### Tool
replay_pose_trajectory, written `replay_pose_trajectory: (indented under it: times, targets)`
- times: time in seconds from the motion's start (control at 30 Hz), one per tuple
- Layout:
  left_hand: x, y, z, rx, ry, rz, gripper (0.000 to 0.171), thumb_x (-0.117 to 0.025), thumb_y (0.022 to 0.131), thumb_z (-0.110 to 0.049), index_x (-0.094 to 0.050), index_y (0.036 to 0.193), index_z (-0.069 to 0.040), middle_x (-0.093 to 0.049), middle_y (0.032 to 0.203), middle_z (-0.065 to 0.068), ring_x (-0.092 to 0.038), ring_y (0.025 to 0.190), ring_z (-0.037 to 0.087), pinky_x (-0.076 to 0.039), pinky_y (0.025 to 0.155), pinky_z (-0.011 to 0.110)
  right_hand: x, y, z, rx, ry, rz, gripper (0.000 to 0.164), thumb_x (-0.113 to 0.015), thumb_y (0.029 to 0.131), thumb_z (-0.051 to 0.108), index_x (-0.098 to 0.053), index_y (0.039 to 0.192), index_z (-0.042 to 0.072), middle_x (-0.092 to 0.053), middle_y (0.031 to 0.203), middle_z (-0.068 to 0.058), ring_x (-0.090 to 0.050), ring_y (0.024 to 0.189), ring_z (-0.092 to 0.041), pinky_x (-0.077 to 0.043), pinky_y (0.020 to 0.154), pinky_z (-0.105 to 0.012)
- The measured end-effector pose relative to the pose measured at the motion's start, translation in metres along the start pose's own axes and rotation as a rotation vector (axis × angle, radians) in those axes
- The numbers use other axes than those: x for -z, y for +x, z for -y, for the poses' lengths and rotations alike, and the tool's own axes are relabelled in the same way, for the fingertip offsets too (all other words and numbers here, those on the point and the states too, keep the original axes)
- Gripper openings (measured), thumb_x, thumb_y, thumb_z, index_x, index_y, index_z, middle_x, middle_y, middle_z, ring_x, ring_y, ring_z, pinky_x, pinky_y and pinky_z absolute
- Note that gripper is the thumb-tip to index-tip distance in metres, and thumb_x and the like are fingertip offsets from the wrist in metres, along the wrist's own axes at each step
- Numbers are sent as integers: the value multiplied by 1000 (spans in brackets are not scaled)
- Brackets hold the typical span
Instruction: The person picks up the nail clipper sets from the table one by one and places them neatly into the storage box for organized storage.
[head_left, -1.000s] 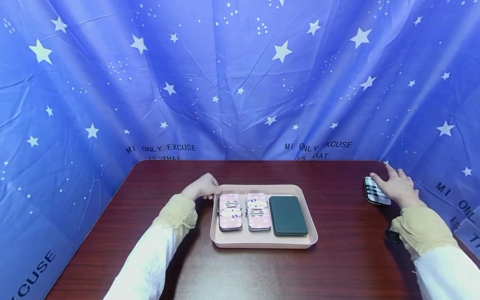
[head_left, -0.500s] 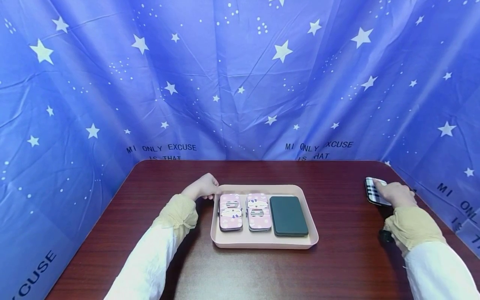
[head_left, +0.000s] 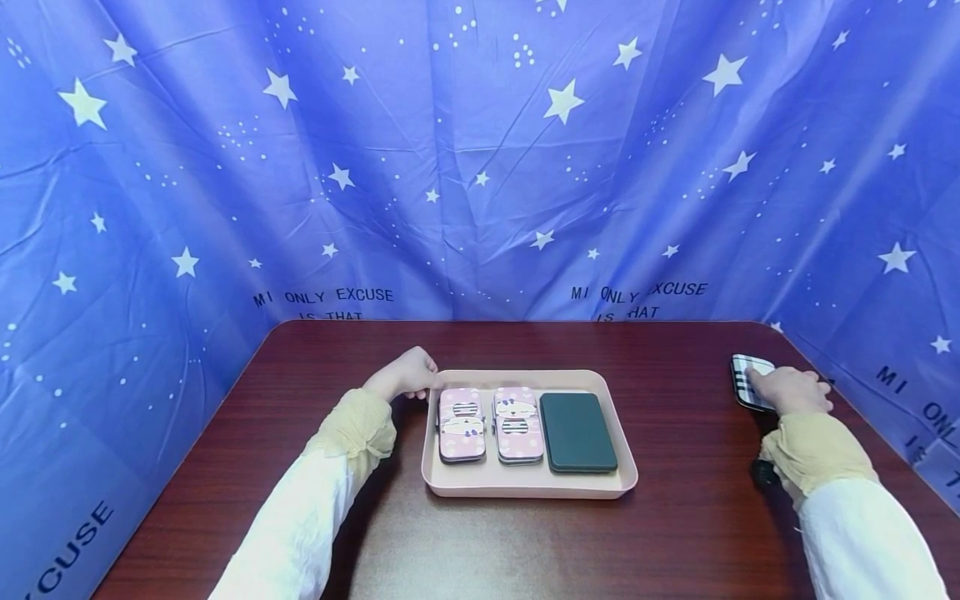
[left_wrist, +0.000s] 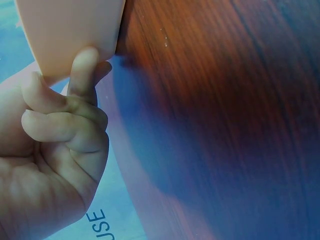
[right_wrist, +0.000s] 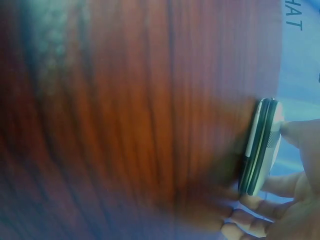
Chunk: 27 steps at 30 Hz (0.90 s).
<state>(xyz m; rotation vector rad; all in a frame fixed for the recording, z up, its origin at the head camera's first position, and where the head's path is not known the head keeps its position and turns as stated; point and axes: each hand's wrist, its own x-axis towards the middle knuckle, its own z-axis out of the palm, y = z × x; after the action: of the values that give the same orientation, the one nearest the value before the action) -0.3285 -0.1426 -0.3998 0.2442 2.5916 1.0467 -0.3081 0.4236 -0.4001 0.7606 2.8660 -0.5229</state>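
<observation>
My left hand [head_left: 408, 372] grips the back left corner of a beige tray [head_left: 525, 492]. In the left wrist view its fingers [left_wrist: 65, 132] are curled, one fingertip against the tray's outer wall; the thumb is mostly hidden. Far right, my right hand [head_left: 793, 390] holds a small flat black-and-white plaid case [head_left: 742, 375] by its near right side. The right wrist view shows the case [right_wrist: 259, 145] edge-on, its dark seam visible, thumb on the plaid face and the other fingers at its edge. In the tray lie two pink patterned cases [head_left: 461, 425] with side clasps, and a dark green case [head_left: 579, 432].
The dark red wooden table [head_left: 525, 550] has rounded far corners. A blue star-printed curtain [head_left: 480, 225] hangs close behind it and along both sides. A small black object [head_left: 765, 473] shows under the right wrist.
My right hand has come down from above the plaid case and taken hold of it, its spread fingers closing in. The left hand and tray have stayed in place.
</observation>
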Motion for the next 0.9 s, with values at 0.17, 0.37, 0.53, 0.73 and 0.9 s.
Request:
replay_pose_trajectory:
  times: [0.17, 0.37, 0.53, 0.73, 0.9]
  targets:
    - [0, 3, 1, 14, 2, -5, 31, -65, 82, -9, -47, 57, -12, -45, 40, -3, -41, 36, 5, -32, 36, 18, -1, 2, 0, -3, 4, -13, 88, -30, 92, 54, -27, 124, -28, -15, 125, -53, -21, 119, -66, -32, 88, -67]
    - [0, 4, 1, 21, 1, -1, 33, -65, 82, -9, -45, 55, -13, -45, 39, -3, -41, 36, 6, -32, 36, 18, -1, -1, 1, -14, 39, -18, 86, -34, 91, 53, -27, 125, -26, -17, 126, -53, -20, 119, -65, -33, 89, -67]
    - [1, 2, 1, 6, -1, 0, 35, -64, 81, -8, -42, 54, -14, -44, 39, -3, -40, 36, 5, -31, 35, 18, 0, -3, 4, -12, 63, -7, 84, -36, 92, 50, -26, 125, -26, -18, 126, -54, -22, 118, -64, -35, 90, -65]
    - [1, 2, 1, 1, 20, 9, 34, -64, 81, -9, -44, 54, -14, -45, 39, -3, -40, 36, 5, -32, 36, 18, 2, -6, 7, -4, 55, -3, 81, -37, 93, 47, -28, 122, -28, -20, 123, -54, -27, 113, -62, -39, 86, -62]
    - [2, 2, 0, 3, 27, 15, 33, -64, 82, -9, -46, 54, -13, -45, 39, -3, -41, 36, 6, -32, 36, 18, 2, -6, 11, -3, 50, -21, 79, -39, 94, 43, -29, 122, -30, -23, 122, -54, -29, 113, -62, -40, 86, -59]
